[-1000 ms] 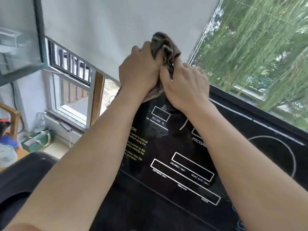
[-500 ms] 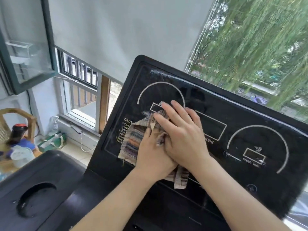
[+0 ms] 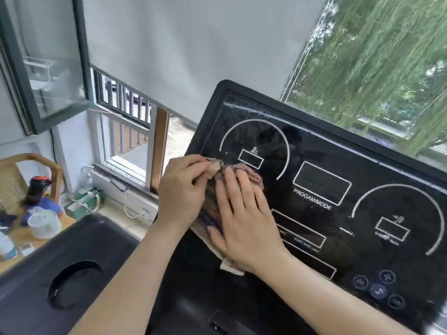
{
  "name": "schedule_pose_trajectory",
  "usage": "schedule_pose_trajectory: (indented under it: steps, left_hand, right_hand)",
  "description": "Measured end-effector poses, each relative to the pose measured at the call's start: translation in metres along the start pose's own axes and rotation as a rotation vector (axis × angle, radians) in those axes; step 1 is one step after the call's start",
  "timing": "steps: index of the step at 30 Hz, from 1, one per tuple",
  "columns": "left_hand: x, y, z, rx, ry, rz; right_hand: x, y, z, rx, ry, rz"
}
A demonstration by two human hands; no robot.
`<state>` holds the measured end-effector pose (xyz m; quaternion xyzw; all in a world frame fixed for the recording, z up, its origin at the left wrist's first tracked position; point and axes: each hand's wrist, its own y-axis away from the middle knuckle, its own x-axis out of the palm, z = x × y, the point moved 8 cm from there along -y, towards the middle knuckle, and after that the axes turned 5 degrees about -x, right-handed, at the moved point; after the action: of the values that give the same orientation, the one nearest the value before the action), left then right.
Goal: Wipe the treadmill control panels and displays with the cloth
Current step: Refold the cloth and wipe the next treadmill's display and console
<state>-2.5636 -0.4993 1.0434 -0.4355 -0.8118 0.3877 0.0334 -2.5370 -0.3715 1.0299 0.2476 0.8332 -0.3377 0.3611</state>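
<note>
The black treadmill control panel [image 3: 338, 165] tilts up in front of me, with white arcs, display boxes and round buttons at its lower right. A striped, brownish cloth [image 3: 210, 209] lies bunched on the panel's left side, below the left arc. My left hand [image 3: 181, 192] grips the cloth's left part, fingers curled and pinching a tan corner. My right hand [image 3: 244, 218] lies flat on the cloth with straight fingers, pressing it against the panel. Most of the cloth is hidden under both hands.
A black side tray with a round cup holder [image 3: 72, 284] sits at lower left. Beyond it stand a wooden chair [image 3: 29, 170] and a table with a white cup [image 3: 44, 223] and bottles. An open window [image 3: 48, 68] is at left; trees show at right.
Both hands and the cloth came down from the panel's top edge to its left middle, then shifted a little left. The view pulled back, showing more of the panel.
</note>
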Motion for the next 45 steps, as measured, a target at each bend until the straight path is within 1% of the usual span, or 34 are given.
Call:
schedule_pose_trajectory:
  steps: [1, 3, 5, 7, 8, 9, 11, 15, 17, 20, 21, 22, 24, 26, 29, 31, 33, 36, 38, 40, 42, 44, 45]
  left_hand:
    - [-0.003, 0.0, 0.005, -0.007, 0.018, -0.028]
    - [-0.007, -0.001, 0.017, -0.069, 0.042, -0.055]
    - [-0.004, 0.002, 0.036, -0.232, 0.086, -0.001]
    - [0.012, 0.01, 0.059, -0.465, 0.101, 0.158]
    - [0.02, 0.015, 0.068, -0.542, 0.079, 0.227]
    - [0.023, 0.018, 0.072, -0.574, 0.053, 0.26]
    - [0.022, 0.018, 0.072, -0.565, -0.018, 0.258]
    - [0.02, 0.019, 0.071, -0.529, -0.137, 0.221]
    - [0.019, 0.02, 0.072, -0.531, -0.148, 0.2]
    - [0.017, 0.018, 0.076, -0.554, -0.113, 0.166]
    - [0.016, 0.018, 0.076, -0.551, -0.123, 0.161]
    - [0.015, 0.018, 0.076, -0.543, -0.137, 0.16]
    - [0.015, 0.017, 0.075, -0.528, -0.139, 0.163]
    - [0.016, 0.017, 0.073, -0.514, -0.129, 0.182]
    - [0.016, 0.017, 0.07, -0.503, -0.145, 0.213]
    - [0.015, 0.016, 0.068, -0.507, -0.144, 0.21]
    - [0.014, 0.016, 0.069, -0.518, -0.117, 0.184]
    - [0.013, 0.017, 0.071, -0.525, -0.085, 0.148]
    - [0.012, 0.018, 0.074, -0.549, -0.089, 0.145]
    - [0.012, 0.019, 0.079, -0.591, -0.098, 0.143]
    - [0.012, 0.02, 0.078, -0.576, -0.09, 0.135]
    - [0.012, 0.021, 0.079, -0.559, -0.072, 0.117]
    - [0.012, 0.021, 0.079, -0.563, -0.065, 0.115]
  right_hand:
    - [0.006, 0.002, 0.004, 0.006, 0.001, 0.047]
    - [0.001, -0.011, 0.001, -0.047, 0.005, 0.035]
    - [-0.013, -0.045, -0.027, -0.04, 0.079, -0.007]
    - [-0.032, -0.092, -0.069, 0.1, 0.111, -0.064]
    - [-0.039, -0.11, -0.083, 0.185, 0.093, -0.077]
    - [-0.04, -0.123, -0.088, 0.261, 0.077, -0.07]
    - [-0.034, -0.133, -0.082, 0.341, 0.055, -0.061]
    - [-0.033, -0.134, -0.065, 0.292, 0.05, -0.045]
    - [-0.032, -0.142, -0.04, 0.154, 0.069, -0.038]
    - [-0.007, -0.139, 0.021, -0.177, 0.084, 0.05]
    - [-0.005, -0.137, 0.029, -0.243, 0.067, 0.043]
    - [-0.008, -0.137, 0.028, -0.271, 0.053, 0.029]
    - [-0.015, -0.145, 0.013, -0.256, 0.1, 0.036]
    - [-0.027, -0.162, -0.012, -0.166, 0.145, 0.02]
    - [-0.047, -0.181, -0.038, -0.08, 0.186, -0.09]
    - [-0.051, -0.201, -0.049, -0.058, 0.236, 0.032]
    - [-0.048, -0.223, -0.046, -0.094, 0.231, 0.215]
    - [-0.019, -0.223, -0.007, -0.276, 0.235, 0.492]
    - [0.01, -0.2, 0.032, -0.386, 0.23, 0.55]
    - [0.025, -0.183, 0.055, -0.416, 0.225, 0.542]
    - [0.023, -0.18, 0.059, -0.468, 0.234, 0.474]
    - [0.004, -0.185, 0.039, -0.456, 0.226, 0.384]
    - [-0.009, -0.194, 0.019, -0.406, 0.252, 0.309]
